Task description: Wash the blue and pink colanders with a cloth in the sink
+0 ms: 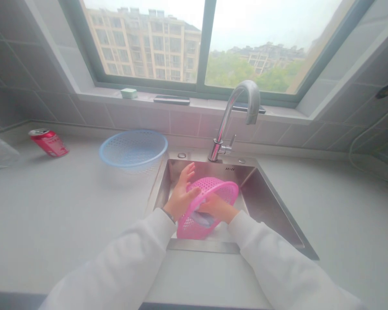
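A pink perforated plastic basket [206, 186] is tilted on its side inside the sink, its opening facing toward me and to the right. My left hand [181, 196] is at the basket's left side, fingers stretched up and apart, with the thumb against the rim. Reaching inside the basket is my right hand [217, 206], its fingers curled on a whitish cloth [202, 218]. Its fingertips are partly hidden by the basket and the cloth, which looks bunched and pale grey in the shade.
The steel sink [274, 211] has a curved chrome faucet [226, 116] behind it. Left of it, a blue perforated basket [134, 163] stands on the white counter [84, 215]. Further left are a red can [50, 143] and a clear plastic bag [0, 153]. A green sponge-like block [128, 93] lies on the sill.
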A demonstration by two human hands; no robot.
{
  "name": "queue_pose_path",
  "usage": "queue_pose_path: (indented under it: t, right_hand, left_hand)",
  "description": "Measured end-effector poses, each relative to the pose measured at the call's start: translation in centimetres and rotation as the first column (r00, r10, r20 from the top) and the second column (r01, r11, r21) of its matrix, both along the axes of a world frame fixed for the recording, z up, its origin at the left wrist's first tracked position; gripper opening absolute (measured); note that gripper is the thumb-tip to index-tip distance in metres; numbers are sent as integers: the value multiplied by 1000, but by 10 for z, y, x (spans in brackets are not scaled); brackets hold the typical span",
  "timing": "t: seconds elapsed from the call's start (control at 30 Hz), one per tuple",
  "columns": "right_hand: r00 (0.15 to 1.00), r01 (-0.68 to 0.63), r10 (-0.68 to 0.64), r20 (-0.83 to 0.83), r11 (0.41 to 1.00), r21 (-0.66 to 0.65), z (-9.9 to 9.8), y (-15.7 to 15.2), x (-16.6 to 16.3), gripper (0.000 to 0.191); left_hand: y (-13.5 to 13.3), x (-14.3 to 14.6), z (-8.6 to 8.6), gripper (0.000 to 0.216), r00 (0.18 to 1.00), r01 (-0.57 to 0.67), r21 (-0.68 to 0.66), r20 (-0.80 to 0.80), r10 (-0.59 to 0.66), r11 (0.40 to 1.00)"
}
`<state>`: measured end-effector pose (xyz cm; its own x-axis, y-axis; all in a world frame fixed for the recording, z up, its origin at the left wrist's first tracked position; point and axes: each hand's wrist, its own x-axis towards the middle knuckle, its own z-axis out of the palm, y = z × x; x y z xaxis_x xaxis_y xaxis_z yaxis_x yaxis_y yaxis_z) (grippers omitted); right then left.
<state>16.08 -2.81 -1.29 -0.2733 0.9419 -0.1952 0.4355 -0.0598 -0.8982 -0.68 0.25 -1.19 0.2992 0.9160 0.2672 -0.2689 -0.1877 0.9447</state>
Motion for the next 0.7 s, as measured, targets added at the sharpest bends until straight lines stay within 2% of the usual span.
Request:
queue_pose_path:
  t: [0.1,0.17,0.23,0.37,0.47,0.6,0.67,0.7]
  right_hand:
    - [969,95,-92,-229,996,0,0,2,2,32]
    - [884,131,-135,-448,991,-40,3,3,5,37]
    - [787,189,-186,-589,980,-56,7,4,8,37]
    - [662,316,-300,-687,943,-108,15,6,14,41]
    - [593,291,-335,-732,937,-193,19,7,15,49]
    - [606,237,-294,-739,954,-186,19,6,13,45]
    - [659,232,-272,-701,960,-154,18,5,11,40]
    - [713,205,-243,-658,969,-136,18,3,10,38]
  left_hand:
    - [-1,-6,3,78,1000,-3,120,-21,6,993]
    - [0,-10,4,75,997,-6,205,-69,21,979]
    - [1,-10,4,74,989,27,263,-148,13,965]
    - [1,-5,-1,91,961,94,270,-277,-16,958]
    - [-2,0,-3,104,934,97,213,-357,-15,972]
    - [-8,3,-2,104,925,50,134,-380,5,990]
    - [-8,4,-2,96,944,34,142,-328,15,989]
    - [-7,4,-3,90,961,16,144,-275,24,989]
